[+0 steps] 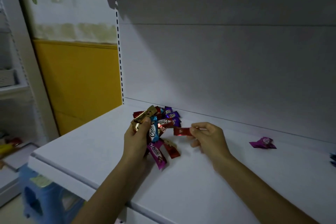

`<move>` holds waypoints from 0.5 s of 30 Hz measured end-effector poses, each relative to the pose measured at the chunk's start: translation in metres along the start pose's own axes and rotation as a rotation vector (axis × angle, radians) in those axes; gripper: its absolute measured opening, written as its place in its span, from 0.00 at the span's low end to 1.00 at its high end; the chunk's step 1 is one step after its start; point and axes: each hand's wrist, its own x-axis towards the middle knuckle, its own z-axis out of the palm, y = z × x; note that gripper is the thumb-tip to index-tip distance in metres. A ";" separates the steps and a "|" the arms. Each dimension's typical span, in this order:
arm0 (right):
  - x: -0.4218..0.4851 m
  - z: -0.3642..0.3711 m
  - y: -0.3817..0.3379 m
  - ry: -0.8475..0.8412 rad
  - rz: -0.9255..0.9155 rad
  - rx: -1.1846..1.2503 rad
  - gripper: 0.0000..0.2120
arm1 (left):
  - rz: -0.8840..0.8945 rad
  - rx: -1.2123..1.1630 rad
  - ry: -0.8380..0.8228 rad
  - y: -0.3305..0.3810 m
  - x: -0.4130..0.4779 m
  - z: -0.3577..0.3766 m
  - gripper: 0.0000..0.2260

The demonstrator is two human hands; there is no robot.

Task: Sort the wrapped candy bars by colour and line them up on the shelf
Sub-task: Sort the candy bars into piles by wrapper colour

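Now | white shelf (pixel 181 183), dim rm, yellow panel (pixel 78 82) | L hand (pixel 135 137) grips candy bunch (pixel 154 131) | R hand (pixel 207 138) pinches red bar (pixel 181 131)

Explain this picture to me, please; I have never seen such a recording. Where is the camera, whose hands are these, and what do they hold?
There is no machine here: a person works with two bare hands. The single picture comes from a camera worn on the person's head, looking forward and down, so you see the scene as that person does. The left hand grips a bunch of wrapped candy bars, mixed gold, blue, red and pink. The right hand pinches one red bar by its end. Both hands are over a white shelf. One purple bar lies alone on it, further right.
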 end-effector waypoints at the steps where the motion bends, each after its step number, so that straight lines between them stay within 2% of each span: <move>1: -0.001 0.002 0.004 -0.040 0.001 -0.068 0.04 | -0.010 -0.030 0.000 0.001 0.000 -0.002 0.06; 3: -0.003 0.009 0.011 -0.117 -0.059 -0.281 0.05 | -0.023 -0.067 -0.005 0.001 -0.001 -0.006 0.05; 5: -0.006 0.013 0.015 -0.150 -0.174 -0.597 0.06 | -0.028 -0.075 -0.006 0.000 -0.002 -0.008 0.04; 7: -0.010 0.014 0.015 -0.107 -0.271 -0.869 0.08 | -0.033 -0.064 -0.015 0.000 -0.003 -0.008 0.03; 8: -0.013 0.013 0.013 -0.064 -0.314 -0.926 0.07 | -0.034 -0.051 -0.022 0.000 -0.003 -0.009 0.04; 9: -0.016 0.013 0.011 -0.027 -0.346 -0.921 0.06 | -0.035 -0.041 -0.030 -0.001 -0.003 -0.009 0.05; 11: -0.017 0.014 0.006 -0.002 -0.351 -0.752 0.15 | -0.038 -0.042 -0.045 -0.001 -0.004 -0.009 0.07; 13: -0.021 0.019 0.001 -0.108 -0.263 -0.538 0.24 | -0.033 -0.052 -0.060 -0.001 -0.005 -0.008 0.07; 15: -0.026 0.026 -0.003 -0.233 -0.182 -0.435 0.19 | -0.016 -0.054 -0.071 0.000 -0.005 -0.008 0.07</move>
